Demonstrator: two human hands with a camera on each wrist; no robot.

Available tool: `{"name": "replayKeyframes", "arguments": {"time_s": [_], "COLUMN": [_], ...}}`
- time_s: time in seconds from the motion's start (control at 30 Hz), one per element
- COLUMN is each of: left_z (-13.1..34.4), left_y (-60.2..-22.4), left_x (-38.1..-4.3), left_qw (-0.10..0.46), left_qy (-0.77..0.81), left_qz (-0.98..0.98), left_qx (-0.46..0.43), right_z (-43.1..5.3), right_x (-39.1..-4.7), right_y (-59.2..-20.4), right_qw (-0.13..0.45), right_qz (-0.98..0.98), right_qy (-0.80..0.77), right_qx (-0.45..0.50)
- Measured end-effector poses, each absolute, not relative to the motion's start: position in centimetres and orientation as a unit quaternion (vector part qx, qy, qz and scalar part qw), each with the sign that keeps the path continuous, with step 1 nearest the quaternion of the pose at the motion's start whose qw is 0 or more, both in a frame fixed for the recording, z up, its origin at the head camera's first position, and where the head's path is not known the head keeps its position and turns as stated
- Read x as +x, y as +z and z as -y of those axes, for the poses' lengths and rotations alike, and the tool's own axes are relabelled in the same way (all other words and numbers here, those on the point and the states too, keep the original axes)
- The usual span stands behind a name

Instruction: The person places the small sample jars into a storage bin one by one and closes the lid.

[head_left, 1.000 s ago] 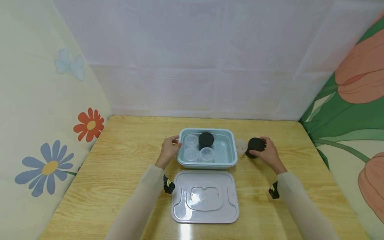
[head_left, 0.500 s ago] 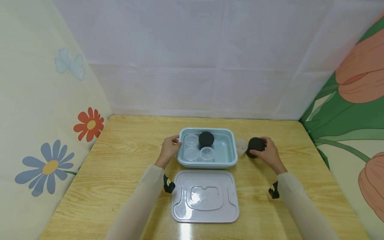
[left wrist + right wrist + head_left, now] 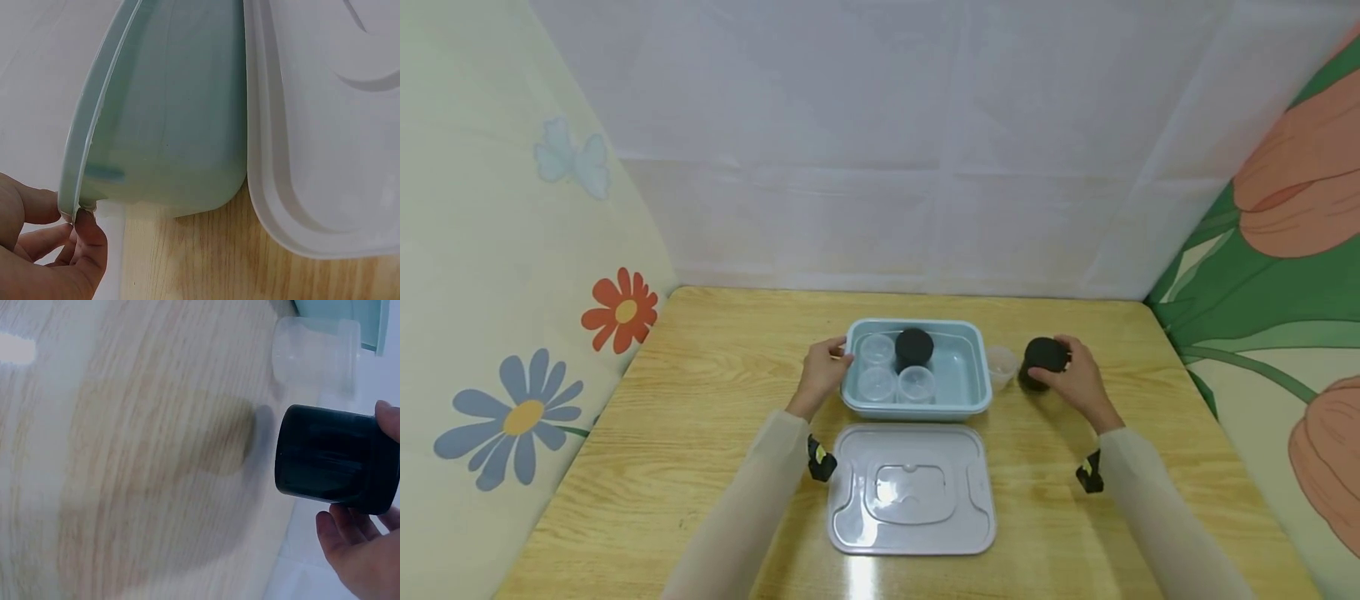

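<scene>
My left hand (image 3: 822,374) pinches the rim at the left end of a light blue plastic box (image 3: 962,408); in the left wrist view thumb and fingers (image 3: 91,244) meet on that rim. Inside the box stand several clear plastic cups (image 3: 877,383) and a black lidded jar (image 3: 914,347). To the right of the box, my right hand (image 3: 1078,379) grips a second black jar (image 3: 331,456) by its lid, upright, with its base raised a little over the wood and a shadow beneath it. Another clear cup (image 3: 1002,367) stands between that jar and the box.
A pale grey lid (image 3: 912,492) lies flat on the wooden table (image 3: 715,467), just in front of the box. White cloth (image 3: 820,217) hangs along the table's back edge, with flower-printed cloth (image 3: 512,275) at the sides. The box's right end holds no cups.
My right hand has lifted the black jar slightly and shifted it a little to the right, away from the clear cup. The left hand keeps its hold on the box rim.
</scene>
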State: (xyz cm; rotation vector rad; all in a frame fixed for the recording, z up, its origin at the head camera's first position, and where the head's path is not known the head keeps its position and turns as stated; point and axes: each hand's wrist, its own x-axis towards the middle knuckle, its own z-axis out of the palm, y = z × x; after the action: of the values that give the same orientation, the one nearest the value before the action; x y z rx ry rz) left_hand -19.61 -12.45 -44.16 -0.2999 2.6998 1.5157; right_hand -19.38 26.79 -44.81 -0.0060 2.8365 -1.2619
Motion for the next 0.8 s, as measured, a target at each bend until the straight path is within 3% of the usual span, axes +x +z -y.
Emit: {"name": "replayKeyframes", "arguments": {"time_s": [0.8], "left_z": [12.6], "left_y": [-44.2], "left_x": [-19.7], "left_qw": [0.029], "left_qy": [0.49], "left_qz": [-0.866], "left_qx": [-0.1], "right_z": [-25.5], "right_x": [-19.4], "right_y": [-40.9], "right_qw": [0.007], "right_qz": [-0.922], "right_qy": [-0.387], "right_qx": [-0.016]}}
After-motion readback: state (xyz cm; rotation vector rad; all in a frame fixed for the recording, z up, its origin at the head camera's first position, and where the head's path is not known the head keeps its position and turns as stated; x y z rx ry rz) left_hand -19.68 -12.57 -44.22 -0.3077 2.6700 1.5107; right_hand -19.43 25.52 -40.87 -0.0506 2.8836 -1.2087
